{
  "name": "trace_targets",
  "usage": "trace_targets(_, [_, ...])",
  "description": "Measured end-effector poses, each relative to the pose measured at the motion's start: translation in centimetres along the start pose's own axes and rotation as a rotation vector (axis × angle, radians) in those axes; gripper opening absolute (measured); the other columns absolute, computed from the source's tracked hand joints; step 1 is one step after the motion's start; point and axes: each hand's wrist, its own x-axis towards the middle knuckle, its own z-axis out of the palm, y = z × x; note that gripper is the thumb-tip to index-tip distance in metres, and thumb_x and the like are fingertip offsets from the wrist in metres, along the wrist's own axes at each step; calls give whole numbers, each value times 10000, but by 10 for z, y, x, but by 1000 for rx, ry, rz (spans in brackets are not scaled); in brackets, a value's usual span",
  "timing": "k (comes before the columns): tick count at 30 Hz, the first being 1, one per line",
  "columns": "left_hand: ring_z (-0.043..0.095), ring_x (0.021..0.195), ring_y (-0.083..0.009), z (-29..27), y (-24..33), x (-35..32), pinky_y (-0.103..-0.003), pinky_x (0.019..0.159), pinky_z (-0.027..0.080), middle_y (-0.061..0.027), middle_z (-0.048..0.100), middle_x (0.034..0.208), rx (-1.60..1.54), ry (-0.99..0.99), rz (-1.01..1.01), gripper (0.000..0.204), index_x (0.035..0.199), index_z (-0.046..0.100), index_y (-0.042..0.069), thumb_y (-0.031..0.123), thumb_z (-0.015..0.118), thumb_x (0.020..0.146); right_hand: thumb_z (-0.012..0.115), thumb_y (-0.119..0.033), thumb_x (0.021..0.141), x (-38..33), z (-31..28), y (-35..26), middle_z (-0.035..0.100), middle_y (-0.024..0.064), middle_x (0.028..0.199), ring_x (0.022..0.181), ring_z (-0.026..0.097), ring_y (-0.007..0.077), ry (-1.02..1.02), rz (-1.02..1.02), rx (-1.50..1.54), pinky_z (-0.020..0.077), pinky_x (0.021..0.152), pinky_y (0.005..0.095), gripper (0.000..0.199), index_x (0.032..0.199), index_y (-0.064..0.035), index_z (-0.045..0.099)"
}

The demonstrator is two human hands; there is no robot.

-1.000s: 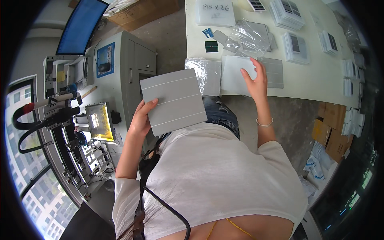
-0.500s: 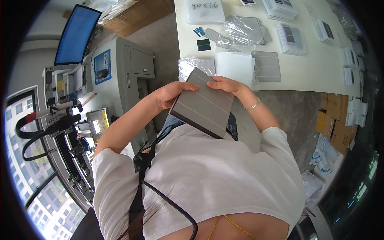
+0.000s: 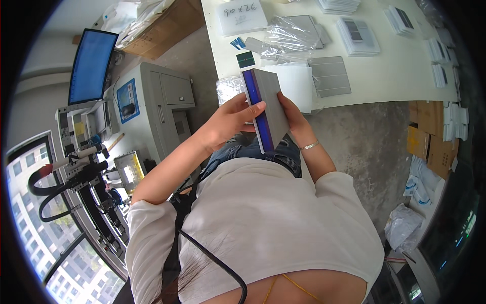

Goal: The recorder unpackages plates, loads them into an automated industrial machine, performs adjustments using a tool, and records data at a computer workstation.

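In front of my waist is a thick stack of solar cells (image 3: 272,93), tilted on edge. Its grey face with thin pale lines is turned right, and a deep blue side faces left. My left hand (image 3: 234,120) grips the blue side, thumb laid across it. From the right, my right hand (image 3: 295,119) holds the grey face; most of its fingers are hidden behind the stack. Just beyond, white sheets (image 3: 297,86) and a grey lined panel (image 3: 330,76) lie on the table, with a small dark green square (image 3: 245,60) to their left.
The white table (image 3: 395,76) carries clear plastic wrap (image 3: 288,35), a white block with handwriting (image 3: 242,16) and several stacks in clear trays (image 3: 357,36). A grey cabinet (image 3: 172,91) and a monitor (image 3: 92,66) stand left; cardboard boxes (image 3: 430,134) sit right.
The stack has turned from lying nearly flat, grey face up, to standing on edge with its blue side showing. My left thumb has moved onto that side. My view has shifted slightly.
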Motion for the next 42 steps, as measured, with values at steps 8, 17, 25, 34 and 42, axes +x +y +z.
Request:
trace_targets(8, [589, 884, -118, 17, 11, -14, -271, 773, 498, -61, 612, 955, 55, -1, 91, 365, 1214, 471, -8, 236, 515, 945, 437, -380, 949, -13, -26, 8, 558, 121, 1190, 1050, 574, 190, -19, -117, 87, 486, 885, 306, 507, 1288, -4, 423])
trace_targets(17, [591, 817, -100, 33, 36, -44, -248, 697, 488, -85, 630, 979, 354, -52, 276, 337, 1230, 465, -30, 168, 466, 957, 411, -422, 951, -31, -66, 24, 600, 103, 1130, 981, 613, 205, 102, -238, 307, 518, 835, 328, 500, 1250, -28, 480])
trace_targets(25, [592, 919, -130, -45, 0, 63, -273, 763, 509, -59, 592, 1008, 115, 117, 47, 320, 1187, 517, 21, 240, 483, 957, 502, -168, 920, -93, -99, 8, 553, 108, 864, 630, 626, 251, -106, -517, 486, 543, 474, 370, 337, 1222, -60, 397])
trace_targets(34, [516, 796, -78, -50, -104, 205, -235, 677, 397, 15, 623, 893, 296, 13, 19, 278, 1039, 634, 77, 288, 637, 858, 369, -465, 951, -142, -87, -19, 535, 53, 816, 555, 555, 153, 540, -562, 310, 475, 442, 281, 479, 1206, -73, 471])
trace_targets(42, [610, 831, -195, -56, -123, 235, -304, 752, 475, -114, 657, 916, 567, 299, 14, 406, 1035, 606, -16, 256, 719, 755, 394, -409, 956, -144, -117, -16, 549, 135, 1216, 1053, 577, 255, 10, -526, 360, 485, 898, 385, 510, 1292, -26, 428])
